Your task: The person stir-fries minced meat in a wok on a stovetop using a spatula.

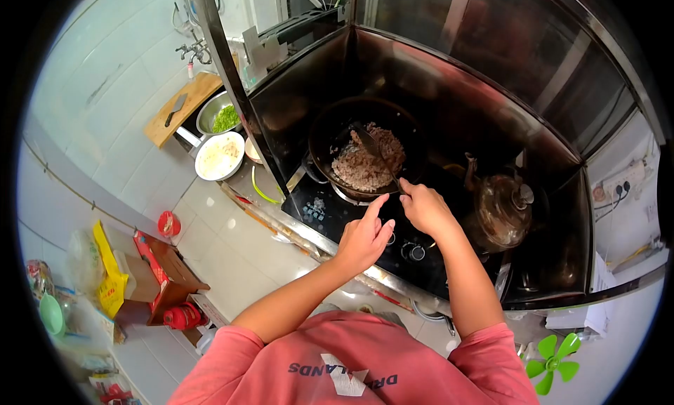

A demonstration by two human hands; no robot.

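A dark wok (323, 135) sits on the left burner of the black stove, with crumbled, browned minced meat (354, 166) in it. My right hand (425, 210) is closed round the handle of a spatula (370, 144), whose dark blade rests on the meat. Over the wok's near edge, my left hand (366, 238) holds nothing; its index finger points up toward the wok and its thumb stands apart.
A lidded glass pot (502, 212) stands on the right side of the stove. To the left are a white bowl (220, 156), a metal pan with chopped greens (226, 118) and a cutting board (200, 89) with a knife (176, 109). Metal panels surround the stove.
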